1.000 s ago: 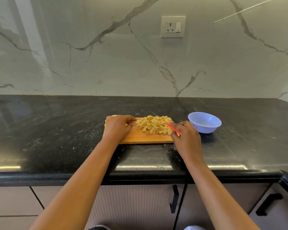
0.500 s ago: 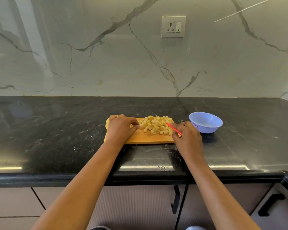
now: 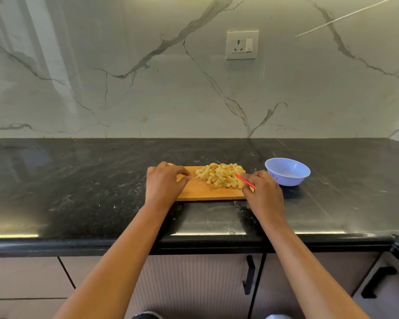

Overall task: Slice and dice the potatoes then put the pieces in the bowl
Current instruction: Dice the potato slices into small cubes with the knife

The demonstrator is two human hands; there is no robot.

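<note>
Black speckled stone makes up the countertop [image 3: 78, 180], seen from the head camera, and a wooden cutting board [image 3: 200, 192] lies on it about midway between the back edge and the rounded front edge, its long side parallel to that front edge. A heap of pale yellow diced potato [image 3: 219, 177] covers the right half of the board, up to its far edge. The left hand [image 3: 164, 183] rests on the board's left end with its fingers curled down around a potato piece [image 3: 181, 178], most of which is hidden under the knuckles. The right hand [image 3: 263, 192] sits at the board's right end and closes around the red handle of a knife [image 3: 244, 180]; the handle slants up to the left into the heap, and the blade cannot be made out among the cubes. A light blue bowl [image 3: 288, 178] stands upright on the stone just beyond the right hand, toward the countertop's right edge and apart from the board, with no potato seen inside. A small sticker [image 3: 274, 175] with red and blue marks is on the bowl's near wall, its writing too small to read. A socket plate [image 3: 242, 45] with one switch is set in the veined marble wall [image 3: 124, 88] behind; no lettering on it is legible. Below the front edge run pale cabinet doors with black handles [image 3: 249, 275].
</note>
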